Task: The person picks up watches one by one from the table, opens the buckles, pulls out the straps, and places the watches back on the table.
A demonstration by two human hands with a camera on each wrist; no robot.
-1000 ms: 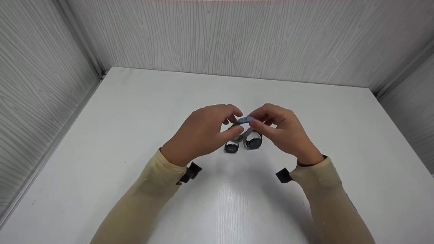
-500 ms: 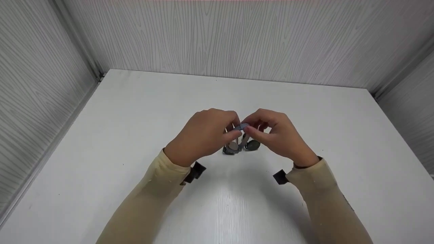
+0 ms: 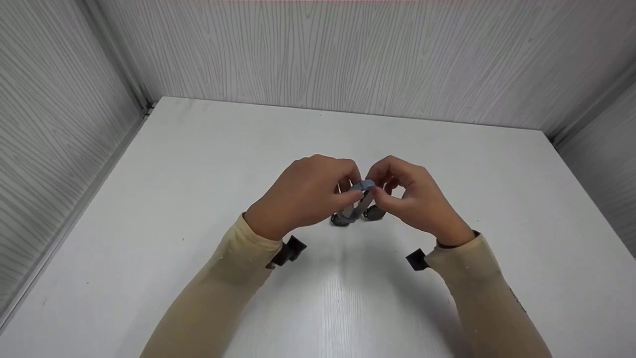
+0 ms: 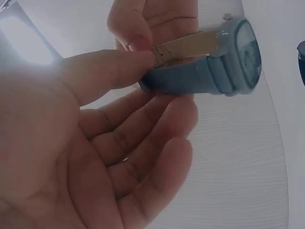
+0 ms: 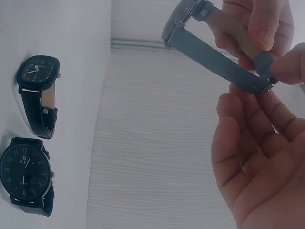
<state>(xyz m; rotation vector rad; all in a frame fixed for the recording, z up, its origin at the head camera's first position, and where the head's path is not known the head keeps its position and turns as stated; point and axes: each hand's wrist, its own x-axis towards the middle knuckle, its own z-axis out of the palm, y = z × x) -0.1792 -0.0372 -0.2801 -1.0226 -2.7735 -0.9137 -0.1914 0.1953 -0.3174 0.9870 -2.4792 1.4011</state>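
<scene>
A blue-grey wristwatch (image 3: 365, 185) is held up between both hands, its strap bent into a loop. My left hand (image 3: 313, 191) pinches the strap (image 4: 183, 78) near its closed end with thumb and fingers, the other fingers curving below. My right hand (image 3: 417, 199) pinches the same end, thumb and fingertips right at the buckle (image 5: 268, 87). The strap's inner side looks tan. In the left wrist view the watch case (image 4: 245, 56) points away from the hands. Fingertips partly hide the strap's joined ends.
Two black watches lie on the white table (image 3: 223, 149) beneath the hands: one with a squarish case (image 5: 39, 72), one with a round dial (image 5: 25, 171). Wood-grain panels (image 3: 318, 54) wall the back and sides. Small black cameras (image 3: 417, 259) sit at the wrists.
The left thumb and fingers have come together on the strap, and the hands have drawn closer. The strap loop hangs lower in front of the black watches.
</scene>
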